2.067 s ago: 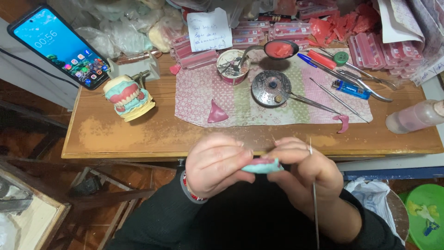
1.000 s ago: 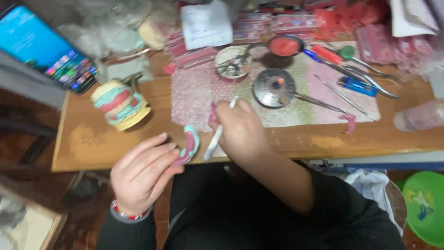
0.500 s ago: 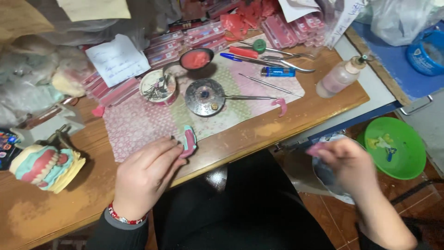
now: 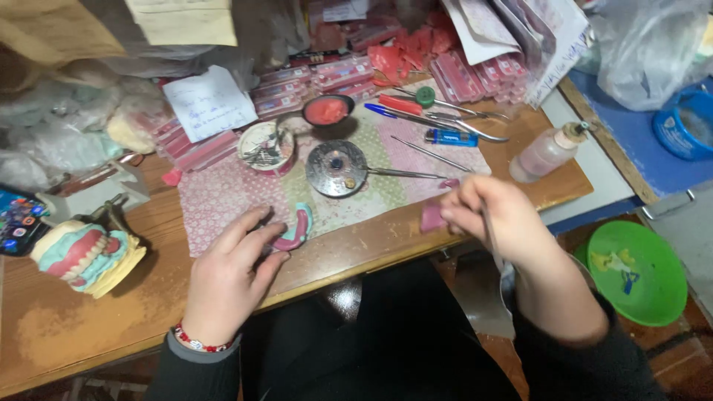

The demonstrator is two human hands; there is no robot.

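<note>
While left hand pins denture arch near table edge, right hand pinches pink wax and thin tool.

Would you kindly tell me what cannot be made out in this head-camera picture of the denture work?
- Pink wax piece: blurred by motion, and the right hand covers part of it.
- Denture arch: near end hidden under the left hand.
- Phone: cut off by the left edge.
- Small dish: contents too small to tell.
</note>
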